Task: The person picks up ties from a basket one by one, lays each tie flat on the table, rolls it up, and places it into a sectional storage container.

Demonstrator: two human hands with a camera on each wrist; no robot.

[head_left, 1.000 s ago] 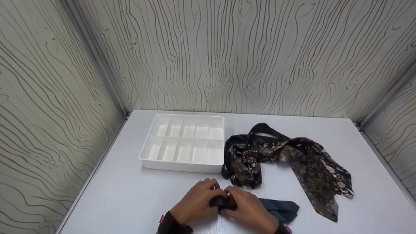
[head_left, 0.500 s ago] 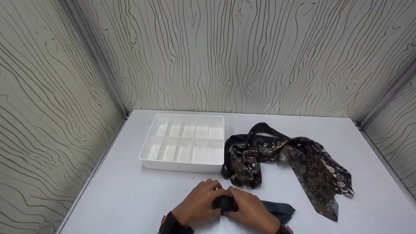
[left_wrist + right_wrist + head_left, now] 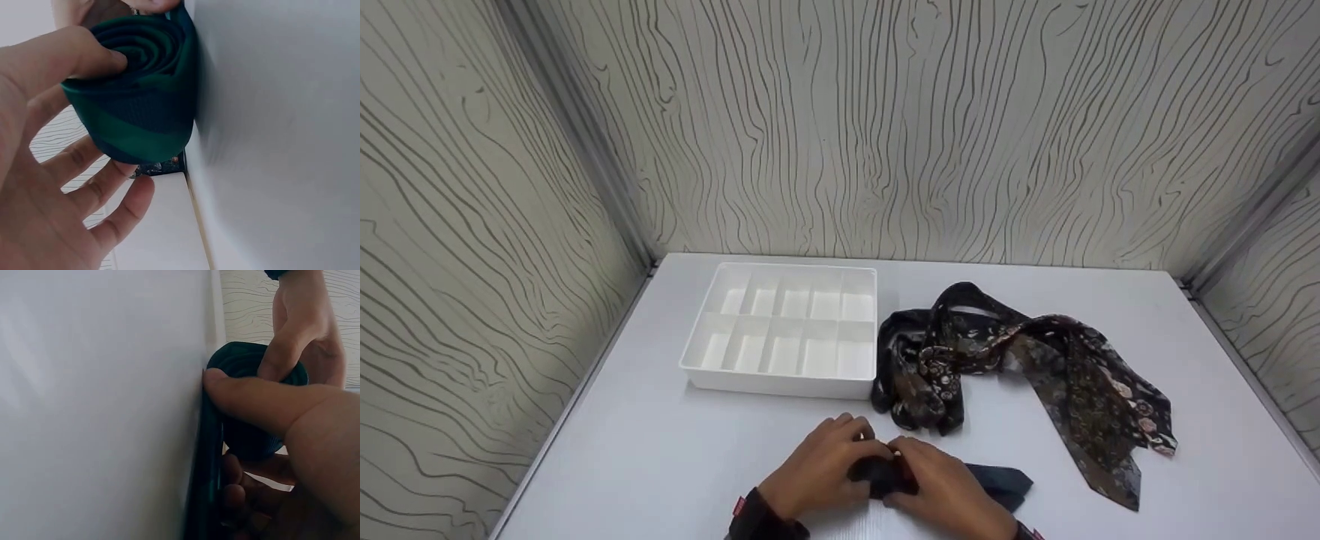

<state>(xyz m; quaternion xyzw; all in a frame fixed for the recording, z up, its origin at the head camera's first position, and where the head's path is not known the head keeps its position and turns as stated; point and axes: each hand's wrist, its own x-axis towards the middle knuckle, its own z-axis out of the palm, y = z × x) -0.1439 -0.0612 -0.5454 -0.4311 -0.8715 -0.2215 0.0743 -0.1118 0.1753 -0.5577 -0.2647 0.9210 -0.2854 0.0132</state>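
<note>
A green and navy striped necktie (image 3: 138, 121) is wound into a spiral roll standing on its edge. My left hand (image 3: 821, 465) holds this roll, its thumb on the coil's end and other fingers round the far side in the left wrist view. My right hand (image 3: 949, 484) grips the tie beside the roll, with its thumb (image 3: 253, 396) across the coil's near edge. From under the right hand, the tie's unrolled tail (image 3: 1001, 478) lies flat on the white table (image 3: 660, 465). In the head view, the hands largely hide the roll.
Beyond the hands stands a white tray (image 3: 780, 382) divided into several compartments, with nothing in them. Right of it lies a tangled heap of dark floral neckties (image 3: 1080, 367), its left end close against the tray. Wood-patterned walls (image 3: 840, 135) border the table.
The tie's flat tail has drawn leftward toward the right hand and shows shorter. Both hands stay nearly in place, their fingers shifting slightly around the roll. Tray and floral heap are unmoved.
</note>
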